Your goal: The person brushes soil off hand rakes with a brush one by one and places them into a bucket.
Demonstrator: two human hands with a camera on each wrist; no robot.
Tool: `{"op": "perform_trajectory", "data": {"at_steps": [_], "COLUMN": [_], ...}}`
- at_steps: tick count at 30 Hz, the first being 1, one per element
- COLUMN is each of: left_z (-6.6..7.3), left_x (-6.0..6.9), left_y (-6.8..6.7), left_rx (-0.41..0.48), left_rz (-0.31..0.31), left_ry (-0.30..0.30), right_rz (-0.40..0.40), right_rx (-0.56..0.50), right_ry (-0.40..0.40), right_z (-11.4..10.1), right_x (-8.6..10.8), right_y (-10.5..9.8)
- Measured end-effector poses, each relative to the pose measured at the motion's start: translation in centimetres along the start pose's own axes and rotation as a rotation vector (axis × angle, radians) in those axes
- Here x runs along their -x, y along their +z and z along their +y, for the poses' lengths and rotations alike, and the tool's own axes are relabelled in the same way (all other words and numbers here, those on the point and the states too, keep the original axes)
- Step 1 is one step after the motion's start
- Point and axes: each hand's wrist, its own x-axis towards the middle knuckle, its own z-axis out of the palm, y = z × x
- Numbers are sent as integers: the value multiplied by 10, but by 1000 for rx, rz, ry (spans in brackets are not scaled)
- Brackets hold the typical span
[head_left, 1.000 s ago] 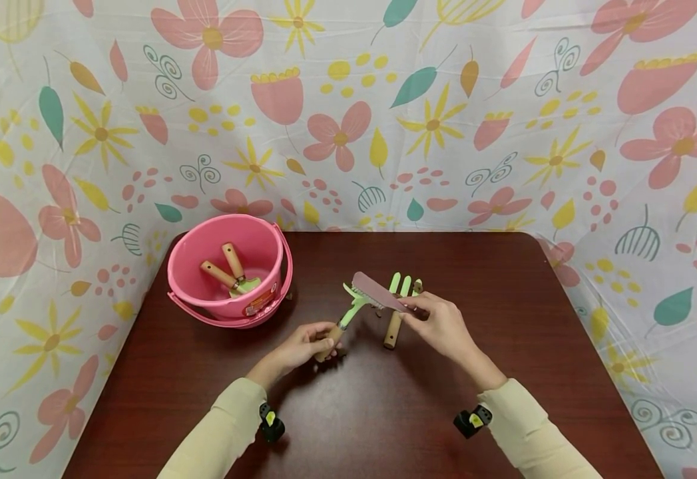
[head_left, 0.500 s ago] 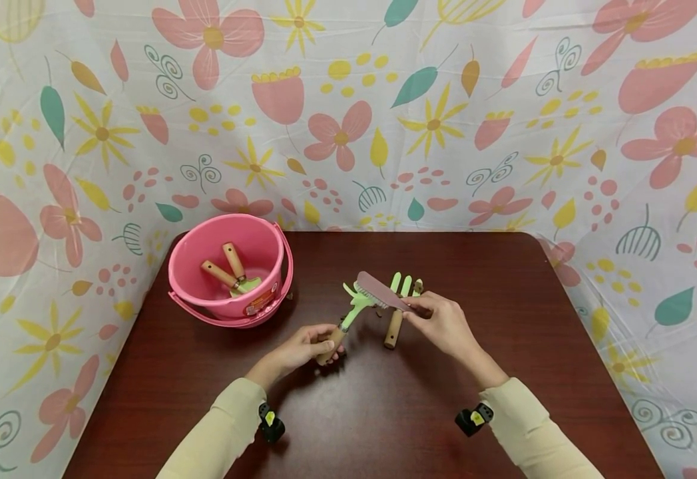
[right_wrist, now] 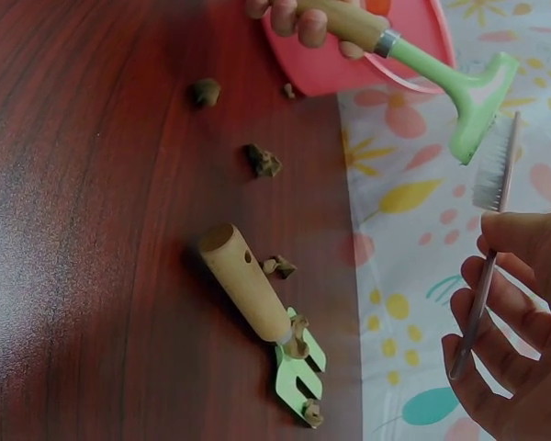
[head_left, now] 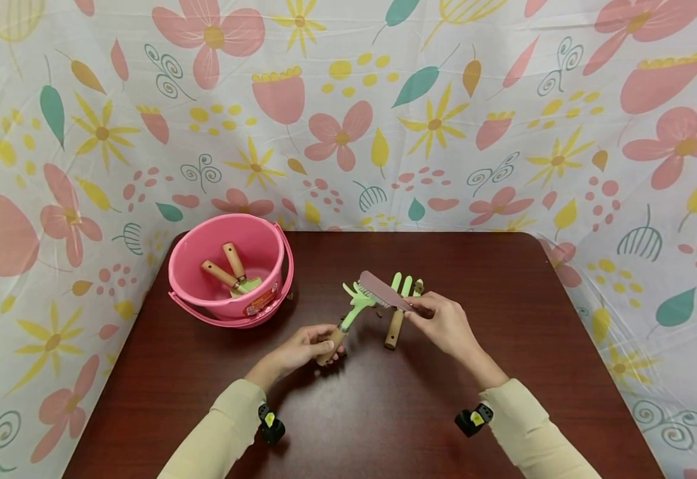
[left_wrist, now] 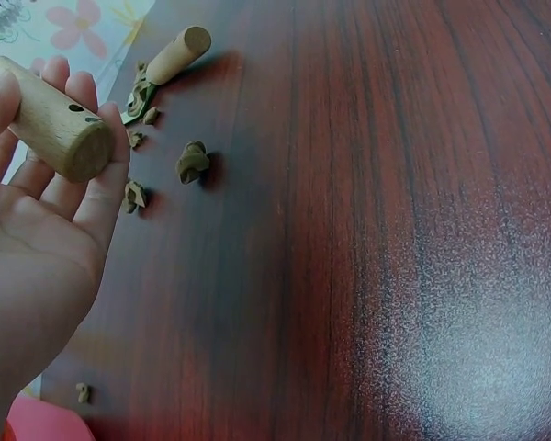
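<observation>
My left hand [head_left: 306, 344] grips the wooden handle of a small green hand rake [head_left: 357, 305], its tines raised off the table. In my right hand [head_left: 444, 326] a dull pink brush [head_left: 381, 289] is pinched between thumb and fingers. The white bristles [right_wrist: 491, 179] face the rake head [right_wrist: 477, 101]; in the right wrist view they appear to meet its lower end. Behind the brush lies a green garden fork [right_wrist: 248, 285] with a wooden handle, flat on the table with brown clumps on its tines. The left wrist view shows only the handle end [left_wrist: 64, 138] of the rake.
A pink bucket [head_left: 246, 233] stands at the back left, holding two wooden-handled tools [head_left: 219, 274] with green heads. Several brown clumps [left_wrist: 192, 163] are scattered on the dark wood table [head_left: 474, 266]. Flowered cloth [head_left: 348, 186] hangs around the table's back and sides.
The brush has shifted slightly to the right along the rake head. My left hand has turned the rake a little and moved it slightly right. The fork and bucket stay put.
</observation>
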Motion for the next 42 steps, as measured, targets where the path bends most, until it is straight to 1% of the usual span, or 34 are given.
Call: {"op": "perform_trajectory", "data": {"at_steps": [14, 23, 28, 34, 42], "left_z": [-1, 3, 3, 2, 2], "left_x": [2, 4, 3, 1, 2], "left_y": [-3, -3, -5, -5, -5], "left_rx": [-15, -29, -27, -35, -33], "left_rz": [-17, -13, -12, -2, -5], "left_ry": [5, 31, 47, 51, 22], "right_rz": [26, 40, 45, 53, 58], "right_rx": [30, 66, 57, 44, -7], "right_ry": [-14, -10, -27, -37, -85], "right_z": [4, 9, 10, 7, -1], "right_x": [1, 2, 1, 2, 2], "right_y": [1, -1, -2, -5, -5]}}
